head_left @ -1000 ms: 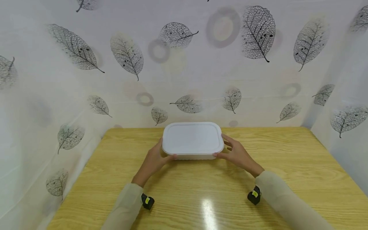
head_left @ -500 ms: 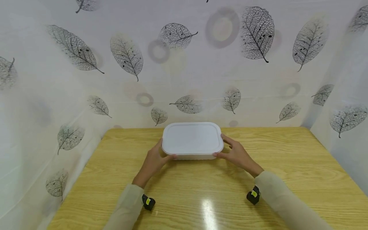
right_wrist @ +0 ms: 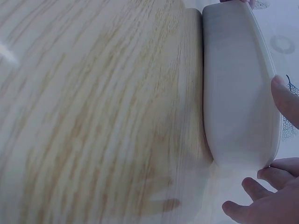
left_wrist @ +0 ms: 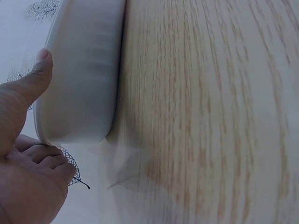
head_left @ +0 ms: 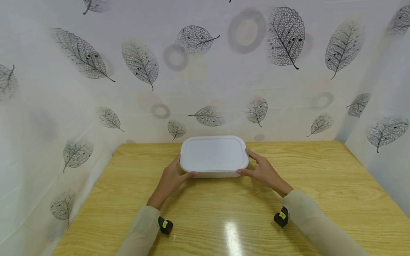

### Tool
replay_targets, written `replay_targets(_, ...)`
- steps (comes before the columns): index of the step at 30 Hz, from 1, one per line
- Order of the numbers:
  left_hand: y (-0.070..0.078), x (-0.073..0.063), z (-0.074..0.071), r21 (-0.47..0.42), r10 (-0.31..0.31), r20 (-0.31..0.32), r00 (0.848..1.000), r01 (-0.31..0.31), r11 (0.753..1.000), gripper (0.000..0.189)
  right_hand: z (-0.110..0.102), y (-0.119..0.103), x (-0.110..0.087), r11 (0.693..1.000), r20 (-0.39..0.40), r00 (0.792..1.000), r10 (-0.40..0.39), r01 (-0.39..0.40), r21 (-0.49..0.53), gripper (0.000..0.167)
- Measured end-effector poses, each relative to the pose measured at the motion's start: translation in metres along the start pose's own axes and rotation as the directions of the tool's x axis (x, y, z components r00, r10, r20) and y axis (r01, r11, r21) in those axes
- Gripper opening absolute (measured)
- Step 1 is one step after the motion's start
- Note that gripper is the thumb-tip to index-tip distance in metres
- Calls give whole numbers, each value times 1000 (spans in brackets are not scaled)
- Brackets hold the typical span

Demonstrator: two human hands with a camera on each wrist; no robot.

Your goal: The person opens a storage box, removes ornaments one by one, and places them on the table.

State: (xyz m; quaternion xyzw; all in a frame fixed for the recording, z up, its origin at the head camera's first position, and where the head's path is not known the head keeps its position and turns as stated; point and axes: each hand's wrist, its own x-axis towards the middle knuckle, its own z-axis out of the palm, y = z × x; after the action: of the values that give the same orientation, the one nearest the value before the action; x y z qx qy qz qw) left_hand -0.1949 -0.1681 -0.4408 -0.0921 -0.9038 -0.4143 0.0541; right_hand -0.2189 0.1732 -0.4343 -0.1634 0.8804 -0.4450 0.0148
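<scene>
A white rectangular food container point(head_left: 214, 153) with rounded corners and a flat white lid sits at the far side of the table. My left hand point(head_left: 171, 180) grips its left end, the thumb at the front near the lid's rim and the fingers round the side. At the opposite end, my right hand point(head_left: 263, 173) holds it the same way. The left wrist view has the container's pale side wall point(left_wrist: 86, 70) standing on the wood, thumb against the rim. In the right wrist view, fingertips point(right_wrist: 275, 176) meet the rim at the corner. What is inside stays hidden under the lid.
The wood-grain table point(head_left: 205, 213) reaches back to a pale curtain point(head_left: 208, 81) printed with leaves, which also hangs along both sides. A small black camera point(head_left: 165, 225) is strapped at the left wrist, another point(head_left: 281, 217) at the right.
</scene>
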Motion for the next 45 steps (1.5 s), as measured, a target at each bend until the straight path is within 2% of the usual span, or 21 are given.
replay_targets(18, 1, 1, -2, -5, 20, -5, 1000, -20, 1000, 105, -1, -2, 2, 1000, 4, 1000, -6, 6, -5, 100)
replay_targets(27, 6, -1, -8, 17, 4, 1, 1000, -4, 1000, 106, -5, -10, -2, 998, -13, 1000, -17, 16, -67, 98)
replay_targets(37, 14, -19, -15, 68, 57, -33, 998, -55, 996, 108, -10, -19, -18, 993, -22, 998, -53, 50, -108, 96)
replay_targets(45, 18, -39, -22, 59, 31, -7, 999, -31, 998, 107, -14, -23, -35, 984, -21, 994, -105, 101, -150, 93)
